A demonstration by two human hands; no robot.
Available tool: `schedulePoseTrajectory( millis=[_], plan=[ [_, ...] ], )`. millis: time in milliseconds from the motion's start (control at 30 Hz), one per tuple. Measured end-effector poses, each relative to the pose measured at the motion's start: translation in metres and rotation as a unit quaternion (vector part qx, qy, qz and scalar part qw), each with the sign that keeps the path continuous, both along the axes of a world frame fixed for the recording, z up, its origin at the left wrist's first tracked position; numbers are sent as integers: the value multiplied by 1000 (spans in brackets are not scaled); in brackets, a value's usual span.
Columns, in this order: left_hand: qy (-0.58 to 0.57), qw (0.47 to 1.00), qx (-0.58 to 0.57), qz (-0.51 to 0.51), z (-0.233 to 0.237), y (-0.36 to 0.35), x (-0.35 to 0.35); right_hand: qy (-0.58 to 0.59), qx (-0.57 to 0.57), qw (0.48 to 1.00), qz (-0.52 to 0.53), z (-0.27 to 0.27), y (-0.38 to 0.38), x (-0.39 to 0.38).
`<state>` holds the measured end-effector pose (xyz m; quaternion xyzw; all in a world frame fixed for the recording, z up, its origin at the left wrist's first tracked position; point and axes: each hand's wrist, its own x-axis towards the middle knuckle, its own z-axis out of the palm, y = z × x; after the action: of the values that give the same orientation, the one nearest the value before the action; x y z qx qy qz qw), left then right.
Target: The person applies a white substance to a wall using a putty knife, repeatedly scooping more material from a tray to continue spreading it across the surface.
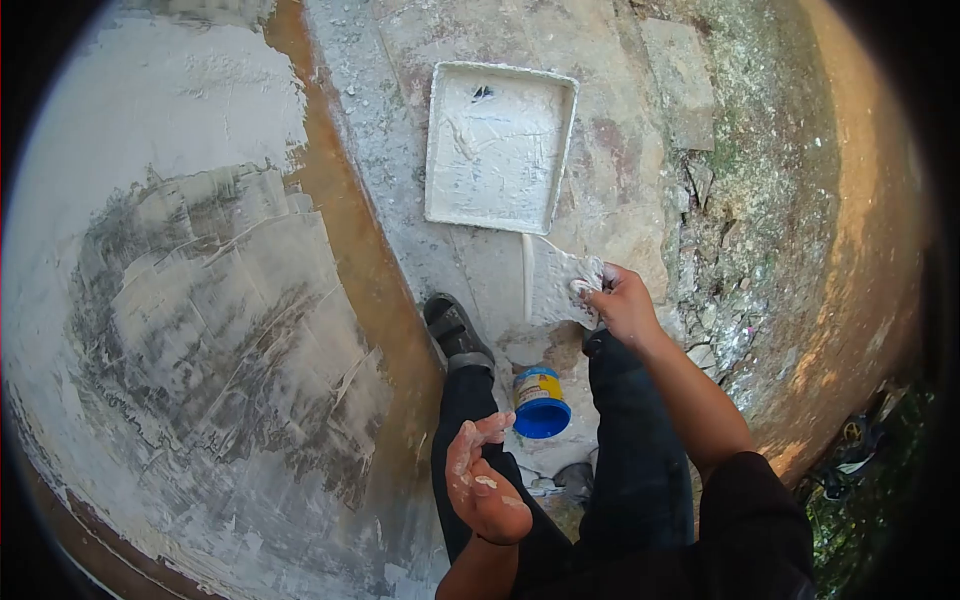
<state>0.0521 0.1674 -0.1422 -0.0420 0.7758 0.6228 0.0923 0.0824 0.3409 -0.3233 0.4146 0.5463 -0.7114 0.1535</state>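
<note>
Patchily whitened wall [220,300]; scraper [555,283] above worn, spattered floor [620,150]

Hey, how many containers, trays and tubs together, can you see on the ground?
2: a white-smeared tray lies beyond the scraper in the right hand, and a blue tub shows just past the left hand. Others may be hidden.

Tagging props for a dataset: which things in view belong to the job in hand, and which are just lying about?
In the job:
white-smeared blade, held in the right hand
tray, smeared white inside
patchily coated wall at left

Apparently lying about:
blue tub, untouched; role unclear
loose rubble at right
</note>
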Motion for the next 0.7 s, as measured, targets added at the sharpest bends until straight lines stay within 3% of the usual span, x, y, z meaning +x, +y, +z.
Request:
schedulePoseTrajectory(
  millis=[133, 233, 333, 433, 500, 600, 700],
  plan=[
    [-15, 999, -24, -37, -20, -11, -44, -58, 117, 991, -12, -21, 18, -39],
    [-25, 997, -22, -64, -65, -22, -84, -113, 239, 962, 71, -36, 28, -77],
    [-56, 996, -36, -57, -118, -17, -116, -88, 291, 950, 72, -90, 28, -107],
    [-112, 993, -23, 27, -162, -11, -126, -76, 247, 966, -21, -165, 30, -124],
    [-138, 989, -33, 41, -186, -9, -120, -71, 235, 969, -29, -215, 31, -134],
    [-158, 986, -28, 34, -211, 5, -127, -93, 275, 957, -5, -262, 29, -137],
    [-171, 984, -22, 35, -221, 16, -137, -87, 178, 975, -104, -293, 17, -140]
  ],
)
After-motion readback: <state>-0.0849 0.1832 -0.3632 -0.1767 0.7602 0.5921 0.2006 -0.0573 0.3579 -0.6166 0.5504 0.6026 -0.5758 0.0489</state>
